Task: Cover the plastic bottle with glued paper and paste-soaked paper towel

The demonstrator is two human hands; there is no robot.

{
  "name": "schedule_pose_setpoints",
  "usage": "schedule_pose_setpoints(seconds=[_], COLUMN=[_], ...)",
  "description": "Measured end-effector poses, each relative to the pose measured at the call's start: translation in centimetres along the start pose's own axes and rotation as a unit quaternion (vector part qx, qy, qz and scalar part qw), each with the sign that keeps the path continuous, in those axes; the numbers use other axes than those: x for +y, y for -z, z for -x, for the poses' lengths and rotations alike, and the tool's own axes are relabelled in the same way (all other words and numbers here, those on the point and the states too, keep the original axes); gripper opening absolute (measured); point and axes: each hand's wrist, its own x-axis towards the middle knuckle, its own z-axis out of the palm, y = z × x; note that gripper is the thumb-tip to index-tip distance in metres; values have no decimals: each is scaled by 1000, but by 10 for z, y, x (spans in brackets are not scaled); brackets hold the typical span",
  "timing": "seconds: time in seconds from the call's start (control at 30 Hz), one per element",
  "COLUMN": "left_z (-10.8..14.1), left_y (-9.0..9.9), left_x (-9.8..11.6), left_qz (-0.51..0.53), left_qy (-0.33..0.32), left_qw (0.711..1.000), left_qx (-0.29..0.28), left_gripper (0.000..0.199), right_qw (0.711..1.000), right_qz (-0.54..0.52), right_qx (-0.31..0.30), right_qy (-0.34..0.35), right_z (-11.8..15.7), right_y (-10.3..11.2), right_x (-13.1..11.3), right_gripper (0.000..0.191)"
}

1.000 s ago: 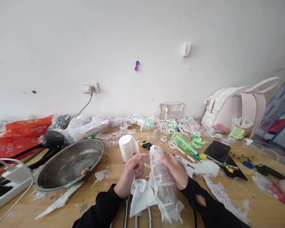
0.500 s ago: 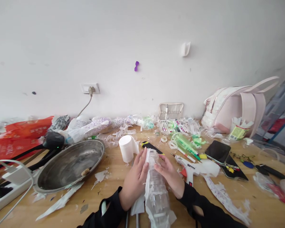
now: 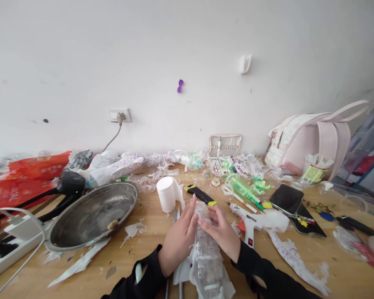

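A: Where's the plastic bottle (image 3: 207, 257) lying vs. the hands?

B: It's running btwn them, low on the desk (image 3: 127, 270), w/ its near end pointing back btwn the forearms. Long axis is going away from the person, far end leaning slightly L.

A: Which hand's nearer?

B: Neither, AFAICT; both are touching it. The left hand (image 3: 177, 243) is lying along the bottle's L side, fingers straight & tog., not clenching. The right hand (image 3: 222, 232) is coming in from the bottle's R, fingers bending over the upper part. Can't tell if it's really gripping or just resting.

A: Anything on the bottle?

B: Yep, white paper's clinging to it, w/ ragged bits along the edges.

A: And around it?

B: Glue gun (image 3: 249, 224) is lying R of the bottle. Box cutter (image 3: 202, 195) is sitting just beyond the bottle's far end; paper roll (image 3: 166, 196) is standing beyond it to the L. Backpack (image 3: 299, 145) is sitting way past the bottle, far R.
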Motion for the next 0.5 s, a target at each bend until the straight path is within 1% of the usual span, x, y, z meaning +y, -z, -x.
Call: schedule_pose_setpoints(seconds=[0.2,0.3,0.4,0.5], left_z=[0,0,0,0], left_y=[-1,-1,0,0], left_x=[-2,-3,-2,-3], left_qz=[-47,-53,-52,-37], left_qy=[-13,-17,-15,6], left_qw=[998,998,998,999], left_qx=[26,22,14,22], left_gripper=[52,51,51,54], right_qw=[997,994,986,977], right_qz=[67,107,158,203], right_qx=[10,16,41,62], right_qy=[20,23,19,10], right_z=[-1,-3,-6,-9], right_y=[4,8,14,19], right_x=[-7,-10,-11,-10], right_gripper=[49,53,55,58])
